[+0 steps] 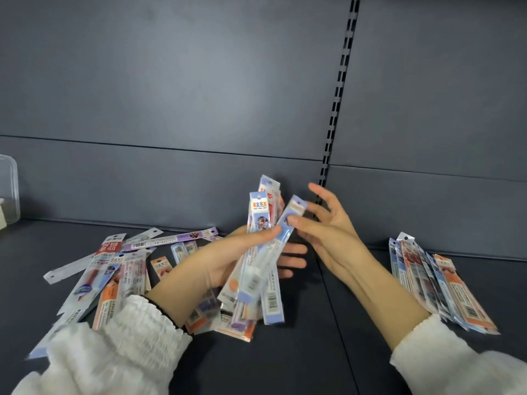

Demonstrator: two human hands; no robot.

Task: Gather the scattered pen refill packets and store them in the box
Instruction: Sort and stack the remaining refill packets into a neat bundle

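Note:
My left hand [225, 258] grips an upright fanned bundle of pen refill packets [258, 269] above the dark shelf. My right hand [325, 223] touches the top of one blue-edged packet [286, 226] in that bundle, thumb pressed on it and the other fingers spread apart. Several loose packets [114, 269] lie scattered on the shelf to the left, partly under my left forearm. A neater stack of packets [430, 277] lies flat at the right. A clear plastic box [8, 189] stands at the far left edge, mostly out of frame.
The dark grey shelf surface [299, 352] runs under everything, backed by a grey panel wall [199, 95]. A slotted metal upright [339, 89] splits the back wall. White fluffy sleeves cover both forearms at the bottom.

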